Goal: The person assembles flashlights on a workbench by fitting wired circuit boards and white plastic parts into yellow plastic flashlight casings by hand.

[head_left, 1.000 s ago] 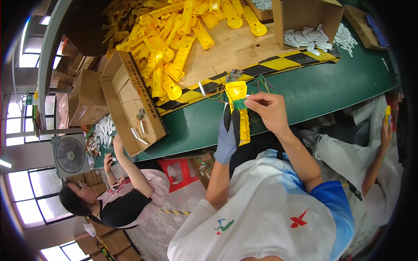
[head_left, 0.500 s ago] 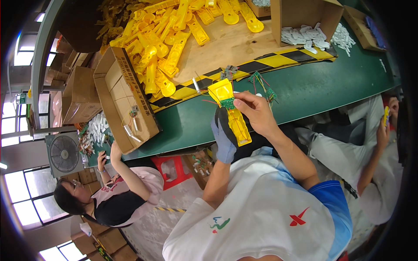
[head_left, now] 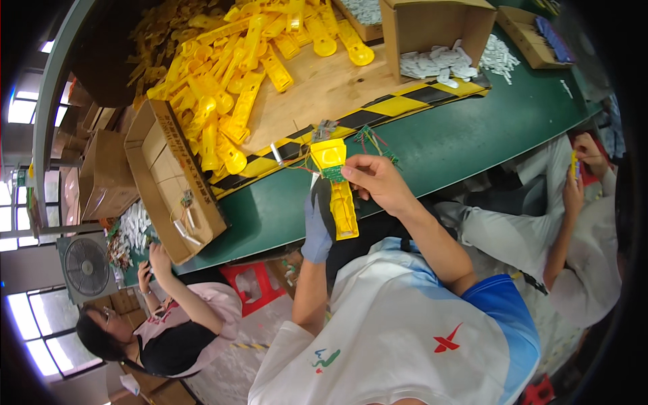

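Observation:
My left hand (head_left: 318,219), in a grey-blue and black glove, grips a long yellow plastic housing (head_left: 345,214) along its left side. The housing's wide end points toward the table and its hollow face is up. Across its middle sits a small green circuit board (head_left: 333,174) with thin wires trailing left. My bare right hand (head_left: 378,181) pinches the board's right edge between thumb and fingers; the fingertips are partly hidden. Just beyond the housing, a small grey part with wires (head_left: 325,129) lies by the striped edge, and another wired green board (head_left: 375,145) is to its right.
Yellow housings (head_left: 236,74) are heaped on a wooden board edged with black-yellow tape (head_left: 378,111). Cardboard boxes stand left (head_left: 172,182) and far right (head_left: 439,27), the latter with white pieces. One co-worker (head_left: 175,324) sits left, another (head_left: 567,229) right.
My view has shifted, so the table appears lower and further left. Both hands still hold the housing and board, and the housing now looks more upright in the picture.

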The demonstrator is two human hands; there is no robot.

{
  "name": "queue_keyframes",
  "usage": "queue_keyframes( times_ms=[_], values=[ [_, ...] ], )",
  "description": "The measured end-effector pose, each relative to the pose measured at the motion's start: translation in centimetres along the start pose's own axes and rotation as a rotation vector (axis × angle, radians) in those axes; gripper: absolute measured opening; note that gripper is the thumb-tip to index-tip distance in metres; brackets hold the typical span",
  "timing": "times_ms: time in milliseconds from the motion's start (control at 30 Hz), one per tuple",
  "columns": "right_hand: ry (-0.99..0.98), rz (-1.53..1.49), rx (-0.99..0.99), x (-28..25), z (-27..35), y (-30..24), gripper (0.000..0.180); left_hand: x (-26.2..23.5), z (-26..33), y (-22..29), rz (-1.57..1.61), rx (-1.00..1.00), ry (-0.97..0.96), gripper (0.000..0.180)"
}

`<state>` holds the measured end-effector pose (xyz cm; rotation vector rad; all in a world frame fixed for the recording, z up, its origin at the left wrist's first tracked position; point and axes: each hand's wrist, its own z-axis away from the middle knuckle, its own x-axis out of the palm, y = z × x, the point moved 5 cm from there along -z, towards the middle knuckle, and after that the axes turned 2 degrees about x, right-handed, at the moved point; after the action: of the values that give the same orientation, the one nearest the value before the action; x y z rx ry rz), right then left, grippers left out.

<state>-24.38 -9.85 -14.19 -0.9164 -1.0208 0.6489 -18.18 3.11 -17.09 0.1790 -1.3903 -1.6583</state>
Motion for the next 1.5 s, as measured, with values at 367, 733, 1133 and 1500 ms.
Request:
queue_keyframes(
  times_ms=[367,733,1133,1500],
  values=[
    [0.013,0.08,-0.015,-0.8,0.3,-0.6,0.022,2.4,0.9,1.4,0.01,-0.04,0.0,0.037],
    [0.012,0.176,-0.033,-0.3,1.1,-1.2,0.018,1.8,0.9,1.9,-0.28,0.211,0.049,0.036],
    [0.041,0.33,-0.222,-0.1,1.3,-2.0,0.014,2.3,0.4,1.6,-0.194,0.255,0.111,0.023],
    [0.166,0.109,-0.322,0.5,1.2,1.0,0.015,1.5,0.4,1.0,-0.287,0.292,0.133,0.024]
  ],
)
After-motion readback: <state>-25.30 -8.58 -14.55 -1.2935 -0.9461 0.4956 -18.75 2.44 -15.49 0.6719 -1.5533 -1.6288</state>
